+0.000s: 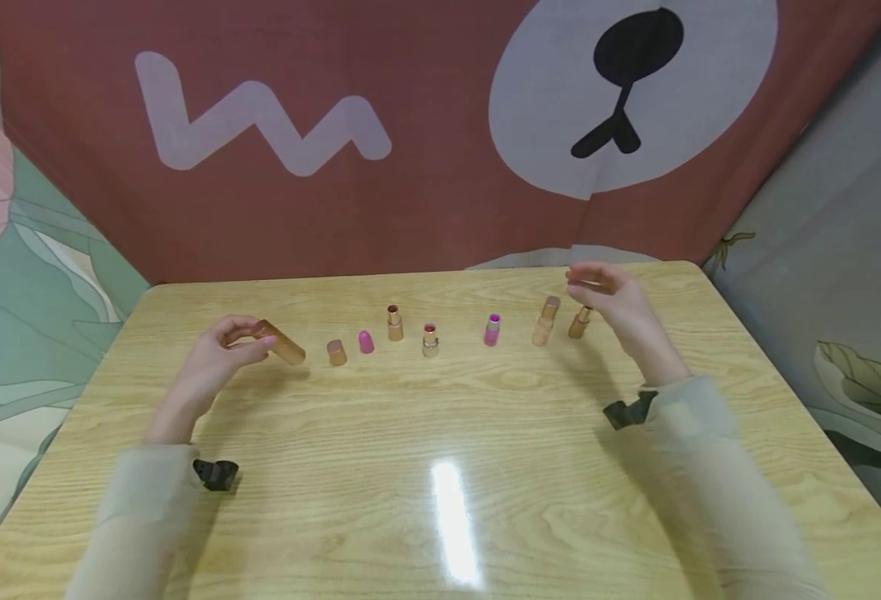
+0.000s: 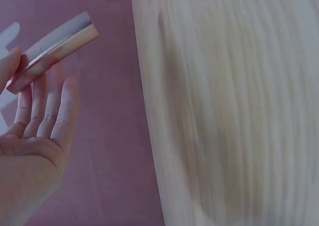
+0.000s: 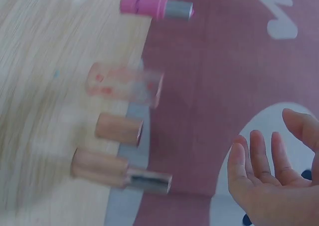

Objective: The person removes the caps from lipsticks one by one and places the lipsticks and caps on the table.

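Observation:
My left hand (image 1: 218, 354) pinches a closed copper lipstick tube (image 1: 284, 343) between thumb and fingers, tilted above the table's left side. In the left wrist view the tube (image 2: 62, 44) has a shiny body with a seam. My right hand (image 1: 614, 304) holds nothing; it hovers over the right end of the row, its fingers loosely bent in the right wrist view. Closest to it is an uncapped copper lipstick base (image 1: 578, 323). Beside that stand a copper cap (image 1: 551, 307) and a clear piece with reddish marks (image 3: 122, 84), and farther left a pink lipstick base (image 1: 492, 331).
Along the row's left half stand a copper cap (image 1: 337, 353), a pink cap (image 1: 366, 342), an uncapped gold lipstick base (image 1: 395, 323) and a clear-bottomed one (image 1: 430, 341). The wooden table (image 1: 350, 483) meets a reddish printed cloth (image 1: 440, 208) at the back.

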Demonstrator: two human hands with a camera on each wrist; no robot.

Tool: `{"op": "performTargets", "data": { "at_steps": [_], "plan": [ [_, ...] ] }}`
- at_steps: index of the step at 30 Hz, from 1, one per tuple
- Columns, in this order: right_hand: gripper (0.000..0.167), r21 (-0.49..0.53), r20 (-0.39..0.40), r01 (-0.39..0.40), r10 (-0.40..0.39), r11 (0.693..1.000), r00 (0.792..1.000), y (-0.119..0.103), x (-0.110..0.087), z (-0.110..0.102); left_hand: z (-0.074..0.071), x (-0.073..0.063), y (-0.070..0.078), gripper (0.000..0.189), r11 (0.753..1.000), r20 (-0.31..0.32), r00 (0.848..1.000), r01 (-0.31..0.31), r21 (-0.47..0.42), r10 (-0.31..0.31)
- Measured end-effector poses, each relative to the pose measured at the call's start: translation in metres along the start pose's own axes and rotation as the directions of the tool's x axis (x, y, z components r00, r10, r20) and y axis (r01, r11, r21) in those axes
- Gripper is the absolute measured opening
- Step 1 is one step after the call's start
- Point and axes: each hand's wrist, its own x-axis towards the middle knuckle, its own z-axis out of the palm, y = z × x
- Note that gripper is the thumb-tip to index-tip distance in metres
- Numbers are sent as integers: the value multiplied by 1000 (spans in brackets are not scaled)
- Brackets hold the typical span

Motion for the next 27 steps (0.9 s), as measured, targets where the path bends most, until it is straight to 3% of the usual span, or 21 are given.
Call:
{"op": "performTargets", "data": {
  "at_steps": [5,12,20,27],
  "plan": [
    [31,-5,56,10,-9,1000,998,-11,-3,14,15,2,10,54,999,23,1000,-18,-43,19],
    [36,2,145,28,-28,1000,989,-22,-6,34,36,5,23,62,996,53,997,-56,-69,60],
    [42,3,252,48,-47,999,967,-31,-10,57,57,10,33,60,993,88,993,-76,-87,83],
    [43,-12,310,65,-58,998,949,-33,-12,74,76,14,38,51,987,80,993,-78,-141,90]
  ]
}}
